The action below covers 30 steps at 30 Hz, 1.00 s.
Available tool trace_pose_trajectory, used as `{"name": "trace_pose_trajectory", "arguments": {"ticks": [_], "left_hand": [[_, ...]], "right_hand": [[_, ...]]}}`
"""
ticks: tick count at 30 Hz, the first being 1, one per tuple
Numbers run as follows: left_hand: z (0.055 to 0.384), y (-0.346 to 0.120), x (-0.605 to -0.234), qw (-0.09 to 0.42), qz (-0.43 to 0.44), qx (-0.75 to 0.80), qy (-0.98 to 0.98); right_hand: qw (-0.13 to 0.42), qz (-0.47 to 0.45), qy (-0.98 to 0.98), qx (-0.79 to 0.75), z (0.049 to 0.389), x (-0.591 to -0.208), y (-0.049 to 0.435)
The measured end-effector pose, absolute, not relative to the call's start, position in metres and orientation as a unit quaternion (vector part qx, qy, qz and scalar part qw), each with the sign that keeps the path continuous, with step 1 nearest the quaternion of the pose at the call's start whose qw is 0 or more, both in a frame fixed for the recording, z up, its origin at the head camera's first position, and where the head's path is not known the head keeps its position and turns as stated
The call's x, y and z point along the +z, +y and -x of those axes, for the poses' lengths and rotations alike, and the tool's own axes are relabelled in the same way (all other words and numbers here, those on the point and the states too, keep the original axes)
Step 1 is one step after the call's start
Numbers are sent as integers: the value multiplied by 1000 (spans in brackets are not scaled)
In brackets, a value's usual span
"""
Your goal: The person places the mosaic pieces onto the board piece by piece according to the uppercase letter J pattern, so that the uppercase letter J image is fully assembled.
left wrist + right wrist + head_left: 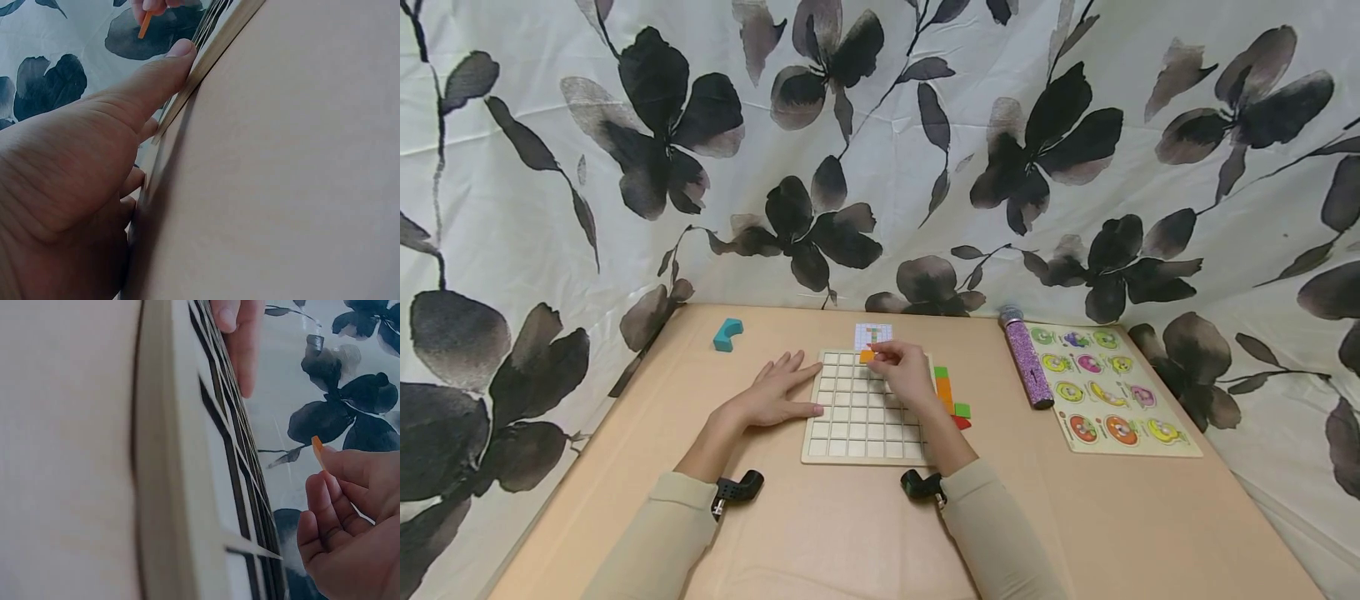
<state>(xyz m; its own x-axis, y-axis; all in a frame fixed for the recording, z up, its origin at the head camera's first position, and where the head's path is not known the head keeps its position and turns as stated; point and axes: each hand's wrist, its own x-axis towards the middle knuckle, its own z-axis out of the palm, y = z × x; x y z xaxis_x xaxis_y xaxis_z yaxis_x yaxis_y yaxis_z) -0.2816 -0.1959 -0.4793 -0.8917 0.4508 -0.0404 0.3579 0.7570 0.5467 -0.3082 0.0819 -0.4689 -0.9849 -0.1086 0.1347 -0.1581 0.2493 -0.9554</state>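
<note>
A wooden grid board (857,450) with white square cells lies on the table. My right hand (906,377) pinches an orange tile (867,357) between thumb and fingers over the board's far edge; in the right wrist view the thin orange tile (319,450) appears edge-on. My left hand (777,393) lies with fingers spread at the board's left side, its thumb (169,62) touching the wooden rim. Just beyond the board is a small card (873,332) printed with a grid pattern, partly hidden by the right hand.
Right of the board lie green (962,410), orange (944,392) and red (961,422) tiles. A blue block (727,334) sits at the back left. Farther right are a purple glittery tube (1026,358) and a fruit picture board (1116,392). A floral cloth (925,167) hangs behind the table.
</note>
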Motion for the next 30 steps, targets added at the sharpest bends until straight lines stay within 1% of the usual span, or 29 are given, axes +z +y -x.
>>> {"name": "trace_pose_trajectory", "arguments": {"ticks": [6,13,20,30], "left_hand": [[281,-196,-479,82,-217,271,934],[282,-196,-480,77,-221,272,934],[280,-196,-479,79,-218,273,934],[279,-196,-478,82,-219,272,934]], "right_hand": [[22,-92,-797,596,310,-482,80],[31,-99,-809,578,311,-489,79],[46,-111,-827,549,311,-493,78],[49,-109,-850,512,311,-492,72]]}}
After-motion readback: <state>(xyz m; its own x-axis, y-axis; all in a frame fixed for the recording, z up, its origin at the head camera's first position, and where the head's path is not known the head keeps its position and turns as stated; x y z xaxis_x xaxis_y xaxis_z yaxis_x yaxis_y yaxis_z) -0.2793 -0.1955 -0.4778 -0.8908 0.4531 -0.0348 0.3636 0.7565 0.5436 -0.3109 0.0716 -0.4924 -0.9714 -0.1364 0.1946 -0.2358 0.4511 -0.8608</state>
